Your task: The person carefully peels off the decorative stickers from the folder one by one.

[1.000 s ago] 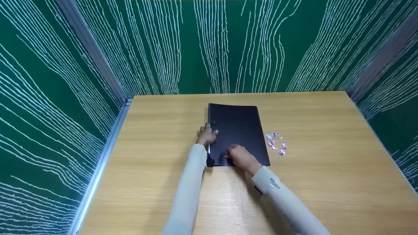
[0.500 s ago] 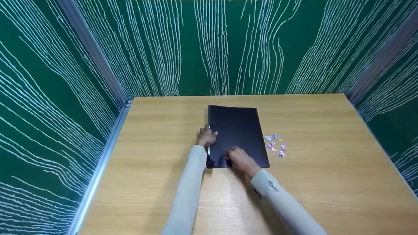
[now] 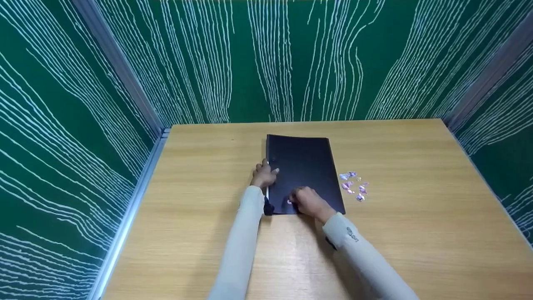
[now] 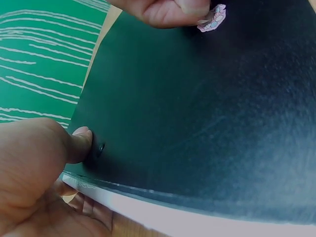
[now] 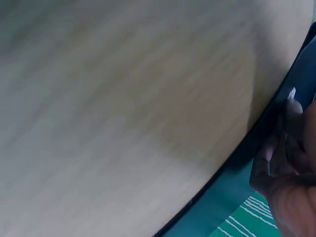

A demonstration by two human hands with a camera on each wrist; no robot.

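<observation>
A black folder (image 3: 306,166) lies on the wooden table, its white-edged spine on the left. My left hand (image 3: 263,174) grips that spine; in the left wrist view the thumb (image 4: 81,143) presses on the cover beside a small round dark stud (image 4: 100,148), with the other fingers around the white edge (image 4: 123,205). Over the lower part of the cover, my right hand (image 3: 309,201) pinches a small pink patterned paper piece, perhaps a sticker (image 4: 215,19). A pale bit of it (image 5: 292,93) shows at the fingertip in the right wrist view.
Several small pink and purple shiny pieces (image 3: 361,189) lie scattered on the table (image 3: 416,175) just right of the folder. Green walls (image 3: 250,62) with white wavy lines enclose the back and sides. A metal rail (image 3: 129,216) runs along the left edge.
The right hand has shifted slightly, and the pink piece at its fingertips now shows in the head view. The left hand stays on the folder's spine.
</observation>
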